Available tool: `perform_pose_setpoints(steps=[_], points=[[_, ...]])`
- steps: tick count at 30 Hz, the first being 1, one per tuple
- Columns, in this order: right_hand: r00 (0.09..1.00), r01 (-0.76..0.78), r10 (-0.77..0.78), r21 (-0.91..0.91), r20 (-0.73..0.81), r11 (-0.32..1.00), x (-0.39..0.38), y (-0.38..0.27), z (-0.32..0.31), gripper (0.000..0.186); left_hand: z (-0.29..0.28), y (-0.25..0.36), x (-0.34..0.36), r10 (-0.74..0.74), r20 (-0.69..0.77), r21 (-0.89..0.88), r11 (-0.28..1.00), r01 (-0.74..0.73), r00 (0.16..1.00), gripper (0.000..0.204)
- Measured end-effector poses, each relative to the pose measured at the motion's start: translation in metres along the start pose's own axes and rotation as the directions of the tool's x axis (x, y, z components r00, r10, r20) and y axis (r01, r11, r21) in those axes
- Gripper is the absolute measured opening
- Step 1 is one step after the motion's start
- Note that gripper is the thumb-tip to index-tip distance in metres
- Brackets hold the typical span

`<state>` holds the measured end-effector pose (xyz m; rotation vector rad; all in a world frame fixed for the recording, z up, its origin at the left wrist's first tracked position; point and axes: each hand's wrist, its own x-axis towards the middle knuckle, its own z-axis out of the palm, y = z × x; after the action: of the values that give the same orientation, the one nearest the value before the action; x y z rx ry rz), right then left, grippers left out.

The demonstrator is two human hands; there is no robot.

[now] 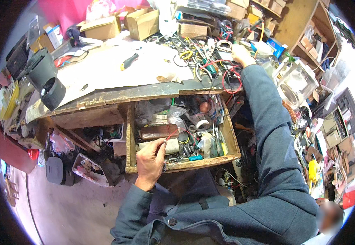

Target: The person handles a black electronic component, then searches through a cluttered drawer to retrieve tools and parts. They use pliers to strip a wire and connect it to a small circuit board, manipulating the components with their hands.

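Note:
My left hand is over the front of an open wooden drawer. Its thumb and forefinger are pinched on a thin red wire. Below the wire lie a brown case, a white tape roll and a teal handle among loose tools. Far across the bench, my right hand is closed amid a heap of tools and cables; what its fingers hold is hidden. Near that wrist, red cable hangs in loops over the bench edge. Pliers lie left of it.
A screwdriver lies on the pale bench top. Dark cylindrical containers stand at the left end. Cardboard boxes line the back. Clutter and a clear plastic container crowd the right. Below left are a bin and a dark case.

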<state>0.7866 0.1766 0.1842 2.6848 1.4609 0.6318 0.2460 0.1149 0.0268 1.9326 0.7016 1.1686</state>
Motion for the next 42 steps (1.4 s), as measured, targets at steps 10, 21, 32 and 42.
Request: perform_pose_setpoints(steps=[10, 21, 32, 42], points=[[0.985, 0.149, -0.124, 0.228, -0.122, 0.962, -0.003, -0.063, -0.056, 0.022, -0.001, -0.001, -0.001, 0.028, -0.054, 0.045, 0.999, -0.026, 0.998, 0.018], [0.981, 0.090, -0.053, 0.196, -0.186, 0.977, 0.012, -0.120, -0.005, 0.030, 0.001, -0.007, -0.001, 0.160, -0.080, 0.128, 0.981, -0.149, 0.984, 0.023], [0.919, 0.313, -0.196, 0.329, -0.342, 0.891, -0.071, -0.104, -0.150, 0.024, -0.009, -0.004, 0.002, 0.031, -0.226, 0.015, 0.999, -0.029, 0.974, 0.015], [0.717, 0.432, -0.597, -0.443, -0.360, 0.785, -0.208, -0.100, -0.244, 0.024, -0.006, -0.021, 0.003, -0.268, -0.118, -0.519, 0.837, 0.170, 0.956, 0.019]])
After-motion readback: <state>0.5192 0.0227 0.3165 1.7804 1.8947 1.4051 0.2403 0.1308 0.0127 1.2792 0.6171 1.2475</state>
